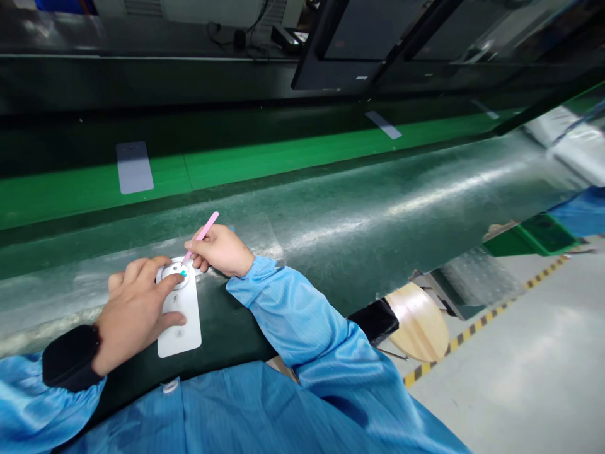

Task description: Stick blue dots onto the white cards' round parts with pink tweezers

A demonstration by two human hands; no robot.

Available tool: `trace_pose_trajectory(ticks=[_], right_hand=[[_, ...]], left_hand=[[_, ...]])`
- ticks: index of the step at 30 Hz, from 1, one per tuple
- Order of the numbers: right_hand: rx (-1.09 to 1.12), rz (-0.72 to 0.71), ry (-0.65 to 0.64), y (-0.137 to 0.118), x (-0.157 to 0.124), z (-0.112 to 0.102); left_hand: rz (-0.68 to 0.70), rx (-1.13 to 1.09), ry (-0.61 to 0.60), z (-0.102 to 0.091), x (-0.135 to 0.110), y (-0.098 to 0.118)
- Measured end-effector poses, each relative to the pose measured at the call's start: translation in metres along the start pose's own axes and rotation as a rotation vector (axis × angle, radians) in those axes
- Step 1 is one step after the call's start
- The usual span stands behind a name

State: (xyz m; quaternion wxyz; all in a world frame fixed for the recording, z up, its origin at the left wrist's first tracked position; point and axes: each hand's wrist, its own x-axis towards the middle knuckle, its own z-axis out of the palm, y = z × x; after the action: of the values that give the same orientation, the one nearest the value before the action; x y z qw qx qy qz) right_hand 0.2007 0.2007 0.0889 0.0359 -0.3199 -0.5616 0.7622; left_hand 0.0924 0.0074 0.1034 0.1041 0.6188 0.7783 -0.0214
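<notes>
A white rounded panel (191,315) lies on the dark green mat at the bench's near edge. On its upper end sits a round white part (171,282) with a small dark hole and a bright blue-green patch. My left hand (135,299) grips and steadies this round part, fingertips at its edge and thumb stretched over the panel. Pinched in my right hand (220,249) are pink tweezers (207,228), tilted, their tip down at the round part near the blue-green patch. What the tip holds, if anything, is too small to tell.
Beyond the bench (331,214) runs a green conveyor belt (189,167) carrying a pale panel (135,167) and another panel (384,125) farther right. Dark monitors (350,44) stand behind it. A wooden stool (418,321) and a green bin (534,234) are at the right.
</notes>
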Motion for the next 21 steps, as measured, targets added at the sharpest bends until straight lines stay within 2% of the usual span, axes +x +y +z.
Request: trace_pose_trajectory(ticks=[7,11,17,19,21], right_hand=[[0.012,-0.002,-0.006,0.001,0.0,0.0],[0.006,0.002,-0.015,0.005,0.002,-0.002],[0.058,0.022,-0.056,0.014,0.008,-0.011],[0.105,0.051,-0.048,0.014,0.008,-0.014],[0.139,0.078,-0.041,0.013,0.008,-0.016]], left_hand=[[-0.017,0.045,-0.042,-0.004,-0.001,0.004],[-0.103,-0.015,-0.117,-0.009,0.004,0.009],[-0.263,-0.108,-0.289,-0.012,0.03,0.024],[-0.287,-0.141,-0.295,-0.015,0.04,0.023],[-0.291,-0.166,-0.265,-0.02,0.048,0.013]])
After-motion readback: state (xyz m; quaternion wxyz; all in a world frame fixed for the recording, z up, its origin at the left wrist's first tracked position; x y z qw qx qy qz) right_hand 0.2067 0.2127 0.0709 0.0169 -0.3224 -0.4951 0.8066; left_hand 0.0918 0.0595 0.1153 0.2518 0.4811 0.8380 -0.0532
